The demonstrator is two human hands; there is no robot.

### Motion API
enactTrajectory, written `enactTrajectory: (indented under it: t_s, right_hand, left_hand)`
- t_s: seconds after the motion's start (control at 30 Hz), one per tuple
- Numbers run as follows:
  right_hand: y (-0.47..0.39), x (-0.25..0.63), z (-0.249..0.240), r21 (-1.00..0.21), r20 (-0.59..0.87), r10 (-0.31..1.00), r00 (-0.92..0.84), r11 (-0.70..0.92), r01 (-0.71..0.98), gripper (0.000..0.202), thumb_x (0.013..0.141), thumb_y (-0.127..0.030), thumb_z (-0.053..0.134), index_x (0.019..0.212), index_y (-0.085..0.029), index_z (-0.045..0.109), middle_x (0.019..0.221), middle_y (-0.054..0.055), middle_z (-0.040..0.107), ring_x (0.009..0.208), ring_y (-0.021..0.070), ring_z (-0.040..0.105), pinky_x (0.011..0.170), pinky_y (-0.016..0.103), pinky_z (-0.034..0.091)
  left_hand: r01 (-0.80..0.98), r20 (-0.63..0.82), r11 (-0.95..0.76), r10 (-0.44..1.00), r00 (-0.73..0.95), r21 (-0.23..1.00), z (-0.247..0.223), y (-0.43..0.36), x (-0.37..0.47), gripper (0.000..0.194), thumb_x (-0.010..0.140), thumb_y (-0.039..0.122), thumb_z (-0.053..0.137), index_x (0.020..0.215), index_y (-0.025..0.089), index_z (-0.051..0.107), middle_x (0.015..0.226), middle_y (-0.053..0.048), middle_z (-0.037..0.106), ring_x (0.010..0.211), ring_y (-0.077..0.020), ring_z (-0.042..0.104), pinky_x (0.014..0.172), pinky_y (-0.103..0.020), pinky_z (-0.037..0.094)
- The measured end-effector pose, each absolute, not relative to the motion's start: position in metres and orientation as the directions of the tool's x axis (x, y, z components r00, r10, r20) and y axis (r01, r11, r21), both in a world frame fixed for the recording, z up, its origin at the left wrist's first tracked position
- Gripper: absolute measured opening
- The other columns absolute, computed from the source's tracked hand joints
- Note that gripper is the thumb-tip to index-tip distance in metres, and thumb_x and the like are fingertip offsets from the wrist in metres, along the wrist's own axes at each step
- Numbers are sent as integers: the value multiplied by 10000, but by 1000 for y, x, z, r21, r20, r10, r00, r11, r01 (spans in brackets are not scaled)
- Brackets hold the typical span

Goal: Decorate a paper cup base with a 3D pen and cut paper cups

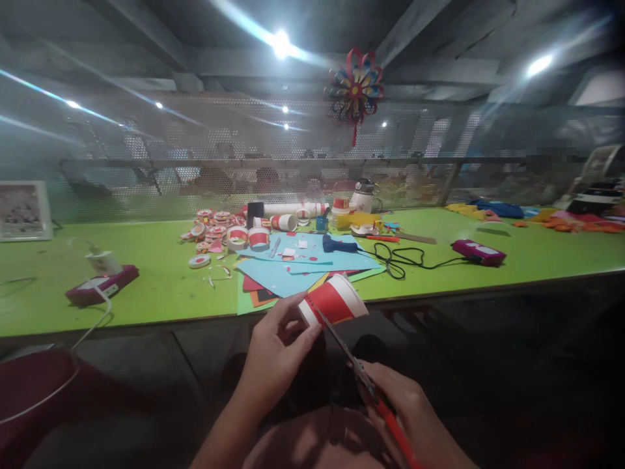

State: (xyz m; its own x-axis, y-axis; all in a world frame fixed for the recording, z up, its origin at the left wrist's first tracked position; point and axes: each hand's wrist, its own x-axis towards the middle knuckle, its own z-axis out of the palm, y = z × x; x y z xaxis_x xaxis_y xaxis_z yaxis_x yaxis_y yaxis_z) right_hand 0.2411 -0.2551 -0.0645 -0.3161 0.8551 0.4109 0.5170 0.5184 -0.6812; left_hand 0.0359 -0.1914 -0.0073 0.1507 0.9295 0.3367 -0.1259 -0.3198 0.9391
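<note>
My left hand (280, 348) grips a red and white paper cup (336, 301) by its narrower end, the cup lying on its side in the air in front of the table edge. In my right hand (400, 397) is a pair of scissors (364, 374) with red handles. The blade tips touch the cup's red wall near the fingers of my left hand. Whether the blades are parted at the tips is hard to tell. Behind the cup lie sheets of light blue paper (266, 277), with red, orange and black sheets under them.
A blue glue gun (339, 244) rests on the paper, its black cord (420, 257) looping right toward a purple power strip (478, 253). Cut cups (258, 237) and piled cup pieces (215, 228) stand behind. Another power strip (102, 285) lies left on the green table (161, 286).
</note>
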Motion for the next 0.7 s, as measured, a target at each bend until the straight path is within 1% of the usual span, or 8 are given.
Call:
enactTrajectory:
  t_s: [0.1,0.23,0.3,0.37,0.43,0.5,0.6,0.7]
  right_hand:
    - [-256,243,-69,-681,394,865,-311,502,533,272,880,-183,552,1144,-213,612,904,45,658,871,199,650,782,282,502]
    - [-255,244,-74,-665,406,860,-309,510,545,331,858,-130,541,1175,-201,605,914,62,660,921,213,663,820,297,524]
    - [-253,245,-76,-645,419,857,-301,514,565,357,846,-100,535,1180,-198,613,948,74,680,989,226,666,837,290,532]
    - [-253,244,-76,-634,433,856,-283,512,579,364,843,-94,539,1182,-194,625,1026,93,703,1045,236,666,839,272,541]
    - [-254,243,-73,-640,438,858,-267,507,577,352,860,-112,538,1192,-185,631,1126,113,704,1071,241,669,847,261,546]
    - [-257,240,-66,-661,429,863,-265,500,559,327,886,-154,539,1197,-178,639,1177,120,700,1088,249,669,876,270,543]
    - [-261,236,-58,-720,373,885,-278,465,516,297,916,-221,544,1187,-181,657,1162,107,716,1080,250,679,886,270,546]
    - [-261,235,-61,-756,338,906,-255,423,500,297,924,-249,539,1180,-172,669,1156,115,722,1064,237,692,882,255,549]
  left_hand:
    - [-119,328,-312,932,157,943,-9,-191,36,439,761,267,730,1176,177,619,1111,-106,708,1006,-258,673,897,-376,540]
    - [-140,284,-263,946,157,955,-8,-192,38,461,747,268,741,1178,169,611,1118,-107,708,986,-247,686,887,-364,547]
    - [-143,278,-259,951,136,955,-8,-192,40,454,742,265,745,1169,172,621,1119,-106,711,988,-248,688,889,-362,546]
    - [-144,286,-269,952,111,952,-8,-193,41,447,737,264,747,1161,177,635,1115,-104,715,993,-254,688,887,-366,546]
    - [-145,289,-274,953,92,951,-8,-194,41,449,730,267,752,1158,183,650,1111,-102,720,995,-262,689,880,-367,550]
    - [-150,283,-269,955,84,951,-10,-193,40,460,721,274,762,1161,187,660,1114,-100,722,1002,-269,689,879,-372,551]
    - [-173,257,-237,961,103,956,-12,-192,38,488,710,286,775,1174,184,661,1119,-101,725,999,-277,692,889,-389,548]
    - [-203,235,-209,965,116,957,-13,-190,37,502,704,289,779,1180,175,665,1092,-101,735,989,-280,695,892,-398,546]
